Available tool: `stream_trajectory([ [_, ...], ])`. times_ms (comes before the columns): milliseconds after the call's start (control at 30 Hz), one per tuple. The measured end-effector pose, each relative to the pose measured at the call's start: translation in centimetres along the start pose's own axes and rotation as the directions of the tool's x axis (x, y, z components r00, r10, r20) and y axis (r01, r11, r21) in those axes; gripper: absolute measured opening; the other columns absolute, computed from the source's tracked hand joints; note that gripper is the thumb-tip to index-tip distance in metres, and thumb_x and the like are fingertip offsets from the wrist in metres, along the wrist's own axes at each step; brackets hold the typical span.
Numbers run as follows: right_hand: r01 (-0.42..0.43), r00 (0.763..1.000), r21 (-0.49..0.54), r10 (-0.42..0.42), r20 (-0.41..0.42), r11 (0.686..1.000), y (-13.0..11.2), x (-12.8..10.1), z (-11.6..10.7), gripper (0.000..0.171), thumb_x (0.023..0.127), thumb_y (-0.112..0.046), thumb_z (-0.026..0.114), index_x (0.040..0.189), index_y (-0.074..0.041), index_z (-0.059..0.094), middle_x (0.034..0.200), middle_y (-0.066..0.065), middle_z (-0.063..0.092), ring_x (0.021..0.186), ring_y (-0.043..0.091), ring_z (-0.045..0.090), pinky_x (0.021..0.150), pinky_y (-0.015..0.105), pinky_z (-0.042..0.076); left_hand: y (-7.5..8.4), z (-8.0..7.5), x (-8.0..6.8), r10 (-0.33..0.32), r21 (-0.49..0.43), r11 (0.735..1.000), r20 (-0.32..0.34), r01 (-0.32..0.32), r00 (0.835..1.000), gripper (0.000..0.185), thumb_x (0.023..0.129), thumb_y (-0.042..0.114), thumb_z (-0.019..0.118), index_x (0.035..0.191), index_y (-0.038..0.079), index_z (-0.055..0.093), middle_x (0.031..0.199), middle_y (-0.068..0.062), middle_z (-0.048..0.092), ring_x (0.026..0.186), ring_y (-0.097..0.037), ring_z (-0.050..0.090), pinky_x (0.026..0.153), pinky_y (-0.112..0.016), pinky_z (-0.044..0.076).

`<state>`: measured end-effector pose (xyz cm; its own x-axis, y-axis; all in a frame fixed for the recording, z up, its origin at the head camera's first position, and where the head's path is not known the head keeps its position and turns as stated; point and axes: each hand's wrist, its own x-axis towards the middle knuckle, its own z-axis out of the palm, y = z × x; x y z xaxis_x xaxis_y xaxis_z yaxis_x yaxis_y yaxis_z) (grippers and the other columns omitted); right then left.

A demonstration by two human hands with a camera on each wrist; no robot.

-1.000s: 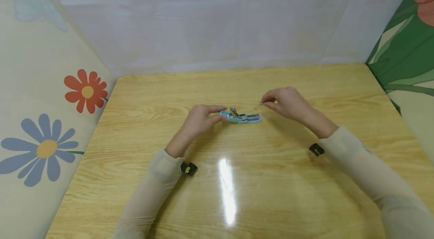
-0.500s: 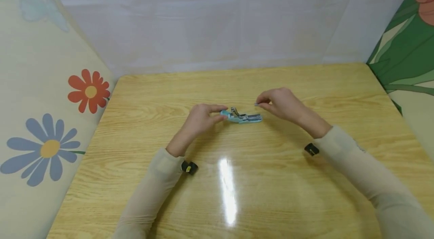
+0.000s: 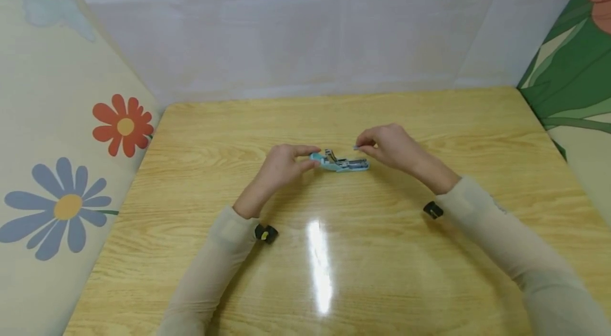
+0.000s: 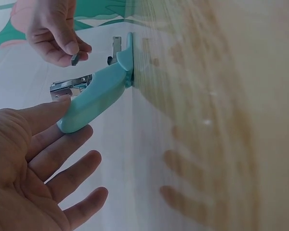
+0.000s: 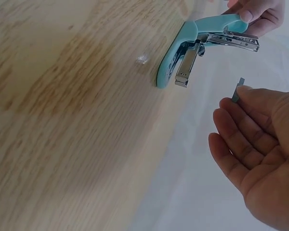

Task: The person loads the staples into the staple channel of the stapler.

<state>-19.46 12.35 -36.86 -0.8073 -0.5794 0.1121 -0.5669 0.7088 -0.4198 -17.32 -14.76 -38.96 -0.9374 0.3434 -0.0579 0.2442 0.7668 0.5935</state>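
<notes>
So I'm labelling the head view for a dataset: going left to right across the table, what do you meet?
Left hand → teal stapler, opened up on the wooden table → strip of staples → right hand, which pinches that strip.

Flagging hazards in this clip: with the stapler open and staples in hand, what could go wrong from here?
1. The right hand pinches the small strip of staples only by its end; it could slip and drop onto the table.
2. The left hand steadies the open stapler by its top's tip alone; it may shift or snap shut on fingers.
</notes>
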Motion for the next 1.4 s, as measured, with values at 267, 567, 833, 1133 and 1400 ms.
stream_trajectory([
  [267, 0.004, 1.0, 0.01, -0.004, 0.005, 1.0, -0.1, 0.3, 0.7, 0.016, 0.094, -0.018, 0.067, 0.103, -0.008, 0.075, 0.098, 0.006, 0.076, 0.088, 0.018, 0.072, 0.08, 0.035, 0.058, -0.1, -0.2, 0.0, 0.015, -0.029, 0.999, -0.001, -0.015, 1.0, 0.036, 0.092, 0.038, 0.067, 0.126, 0.025, 0.068, 0.128, -0.003, 0.068, 0.041, -0.008, 0.022, 0.049, -0.026, 0.035],
  [567, 0.0, 0.998, -0.063, 0.003, 0.055, 0.998, -0.1, 0.4, 1.9, 0.015, 0.094, -0.018, 0.067, 0.103, -0.009, 0.075, 0.099, 0.005, 0.077, 0.09, 0.02, 0.071, 0.082, 0.037, 0.057, -0.3, -0.1, -0.1, 0.024, -0.029, 0.999, -0.005, -0.024, 1.0, 0.036, 0.093, 0.037, 0.067, 0.126, 0.025, 0.068, 0.121, -0.005, 0.071, 0.04, -0.008, 0.021, 0.042, -0.022, 0.03],
  [833, 0.022, 0.998, -0.099, -0.017, 0.059, 0.995, 0.0, 0.3, 2.6, 0.014, 0.093, -0.017, 0.067, 0.101, -0.009, 0.075, 0.098, 0.006, 0.076, 0.09, 0.021, 0.072, 0.084, 0.037, 0.057, 0.0, -0.1, -0.1, 0.02, -0.019, 1.0, -0.015, -0.02, 1.0, 0.036, 0.092, 0.038, 0.068, 0.126, 0.025, 0.068, 0.127, -0.007, 0.068, 0.039, -0.008, 0.02, 0.039, -0.02, 0.027],
  [1133, 0.048, 0.998, -0.098, -0.044, 0.046, 0.994, 0.2, 0.0, 3.1, 0.012, 0.092, -0.016, 0.068, 0.099, -0.01, 0.075, 0.096, 0.005, 0.077, 0.088, 0.021, 0.072, 0.084, 0.037, 0.057, 0.2, -0.1, -0.1, 0.046, 0.026, 0.999, -0.032, -0.045, 0.998, 0.035, 0.092, 0.037, 0.068, 0.124, 0.024, 0.069, 0.124, -0.005, 0.07, 0.039, -0.008, 0.021, 0.042, -0.022, 0.029],
  [1400, 0.034, 0.998, -0.092, -0.028, 0.065, 0.995, 0.2, -0.1, 3.2, 0.013, 0.093, -0.016, 0.067, 0.1, -0.009, 0.075, 0.097, 0.006, 0.076, 0.089, 0.021, 0.072, 0.083, 0.037, 0.058, 0.2, 0.0, -0.3, 0.049, 0.039, 0.998, -0.036, -0.048, 0.998, 0.036, 0.092, 0.038, 0.067, 0.124, 0.023, 0.069, 0.124, -0.005, 0.07, 0.04, -0.009, 0.021, 0.044, -0.024, 0.032],
])
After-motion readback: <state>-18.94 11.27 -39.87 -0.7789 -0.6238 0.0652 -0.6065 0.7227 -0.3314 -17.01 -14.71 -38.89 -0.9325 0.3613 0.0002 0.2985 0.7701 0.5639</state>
